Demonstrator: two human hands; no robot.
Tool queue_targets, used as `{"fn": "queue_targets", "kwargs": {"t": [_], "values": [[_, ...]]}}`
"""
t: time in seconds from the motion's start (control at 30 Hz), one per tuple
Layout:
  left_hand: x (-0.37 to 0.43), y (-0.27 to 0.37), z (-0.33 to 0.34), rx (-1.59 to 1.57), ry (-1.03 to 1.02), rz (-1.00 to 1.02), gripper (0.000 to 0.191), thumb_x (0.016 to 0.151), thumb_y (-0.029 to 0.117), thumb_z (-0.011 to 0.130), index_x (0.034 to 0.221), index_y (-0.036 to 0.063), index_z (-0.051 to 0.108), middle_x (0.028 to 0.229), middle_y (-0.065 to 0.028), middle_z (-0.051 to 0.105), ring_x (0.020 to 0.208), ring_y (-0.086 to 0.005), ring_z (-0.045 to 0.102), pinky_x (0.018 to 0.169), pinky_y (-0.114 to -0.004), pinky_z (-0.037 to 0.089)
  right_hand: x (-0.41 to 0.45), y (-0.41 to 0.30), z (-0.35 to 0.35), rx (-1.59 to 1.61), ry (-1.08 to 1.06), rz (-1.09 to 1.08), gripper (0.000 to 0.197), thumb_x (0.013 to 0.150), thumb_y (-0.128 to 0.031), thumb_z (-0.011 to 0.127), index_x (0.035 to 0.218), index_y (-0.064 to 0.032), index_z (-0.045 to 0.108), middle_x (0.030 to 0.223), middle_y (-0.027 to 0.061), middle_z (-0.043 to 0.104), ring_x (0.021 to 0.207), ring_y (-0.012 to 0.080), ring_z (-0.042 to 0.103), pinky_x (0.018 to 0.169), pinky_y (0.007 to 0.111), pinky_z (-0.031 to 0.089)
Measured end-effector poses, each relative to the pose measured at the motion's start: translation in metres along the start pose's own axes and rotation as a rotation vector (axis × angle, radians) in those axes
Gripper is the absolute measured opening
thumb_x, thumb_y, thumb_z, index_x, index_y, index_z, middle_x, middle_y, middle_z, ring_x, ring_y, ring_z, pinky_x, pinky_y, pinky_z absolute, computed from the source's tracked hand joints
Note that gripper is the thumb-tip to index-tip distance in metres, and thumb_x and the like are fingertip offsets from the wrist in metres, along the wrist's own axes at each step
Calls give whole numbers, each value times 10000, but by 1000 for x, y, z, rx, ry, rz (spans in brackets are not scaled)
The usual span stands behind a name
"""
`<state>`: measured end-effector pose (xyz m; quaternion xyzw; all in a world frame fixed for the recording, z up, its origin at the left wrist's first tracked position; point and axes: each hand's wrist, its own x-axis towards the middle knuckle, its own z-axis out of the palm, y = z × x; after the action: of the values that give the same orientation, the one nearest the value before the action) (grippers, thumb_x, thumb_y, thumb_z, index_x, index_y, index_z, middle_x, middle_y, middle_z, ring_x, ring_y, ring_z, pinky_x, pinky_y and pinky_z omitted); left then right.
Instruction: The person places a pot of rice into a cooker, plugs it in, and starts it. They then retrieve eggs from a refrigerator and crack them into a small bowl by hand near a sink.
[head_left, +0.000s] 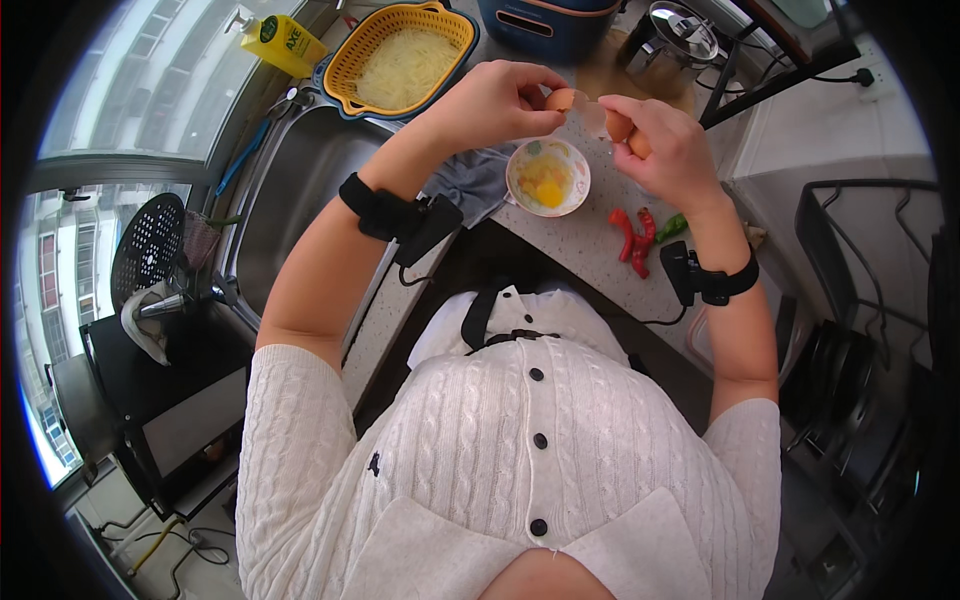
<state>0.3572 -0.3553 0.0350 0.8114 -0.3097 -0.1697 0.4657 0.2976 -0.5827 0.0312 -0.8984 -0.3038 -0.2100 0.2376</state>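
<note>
Above a patterned bowl (514, 196), my left hand (506, 101) pinches a piece of brown eggshell (560, 100) between thumb and fingers. Close to its right, my right hand (667, 146) holds more broken eggshell (618, 126), with another brown shell piece (640, 143) under its fingers. Whitish, partly see-through shell or membrane shows between the hands. Inside the bowl lies raw egg with a yellow yolk (550, 195). Red chili peppers (631, 240) and a green pepper (671, 228) lie on the speckled counter, right of the bowl and below my right hand.
A yellow colander (341, 64) of pale shreds stands beyond the steel sink (289, 202), near a yellow soap bottle (283, 45). A grey cloth (469, 180) lies left of the bowl. A dark blue appliance (547, 30) and a glass-lidded pot (682, 31) stand behind.
</note>
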Motion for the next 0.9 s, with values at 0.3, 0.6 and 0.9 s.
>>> {"fn": "queue_targets", "kwargs": {"t": [0.3, 0.6, 0.9], "values": [[-10, 45, -15, 457, 131, 188, 367, 716, 166, 659, 1055, 42, 598, 793, -107, 633, 684, -180, 625, 675, -273, 508, 20, -6, -21, -86, -20, -203, 410, 641, -87, 659, 1042, -108, 573, 831, 53, 617, 724, 218, 605, 629, 313, 492], [-14, 64, -25, 510, 231, 196, 348, 723, 192, 658, 1042, 59, 621, 774, -91, 630, 665, -161, 615, 667, -256, 505, 29, -2, -33, -45, 26, -143, 400, 647, -83, 659, 1040, -118, 593, 818, 73, 624, 716, 228, 613, 626, 304, 499], [-15, 16, 12, 165, 161, -54, 340, 763, 225, 648, 1041, 31, 619, 751, -53, 623, 614, -102, 567, 597, -206, 480, -20, 23, 57, 637, 137, 348, 355, 744, -65, 619, 1092, -53, 553, 935, 105, 651, 834, 147, 627, 736, 257, 486]]}}
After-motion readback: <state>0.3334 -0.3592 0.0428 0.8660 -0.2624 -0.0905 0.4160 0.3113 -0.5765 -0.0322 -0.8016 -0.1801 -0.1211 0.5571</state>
